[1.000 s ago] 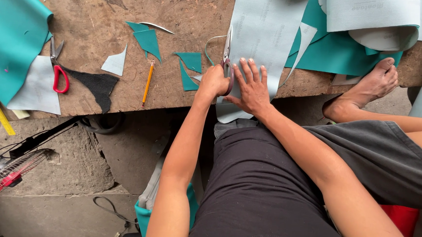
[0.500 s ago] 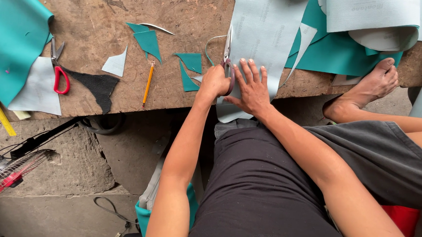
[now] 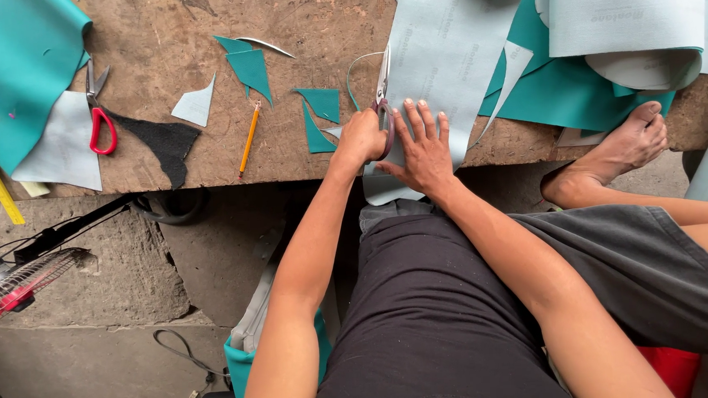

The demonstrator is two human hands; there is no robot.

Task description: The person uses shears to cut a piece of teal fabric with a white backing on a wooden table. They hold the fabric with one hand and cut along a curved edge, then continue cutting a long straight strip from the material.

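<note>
While the grey sheet (image 3: 444, 62) lies face down over the worn wooden workbench (image 3: 318, 21) at upper centre of the frame, it is pinned flat by the right hand (image 3: 423, 150), whose fingers are spread wide on its lower part. Scissors (image 3: 383, 99) are gripped by the left hand (image 3: 358, 139), which is closed around the dark handles just left of the sheet's edge; the blades are directed up the frame along that edge. A thin cut strip (image 3: 354, 72) is seen curling away to the left of the blades. Teal offcuts (image 3: 320, 111) and a yellow pencil (image 3: 248, 138) are located left of the hands. Red-handled scissors (image 3: 99, 116) are placed at upper left, beside a black scrap (image 3: 162, 141).
</note>
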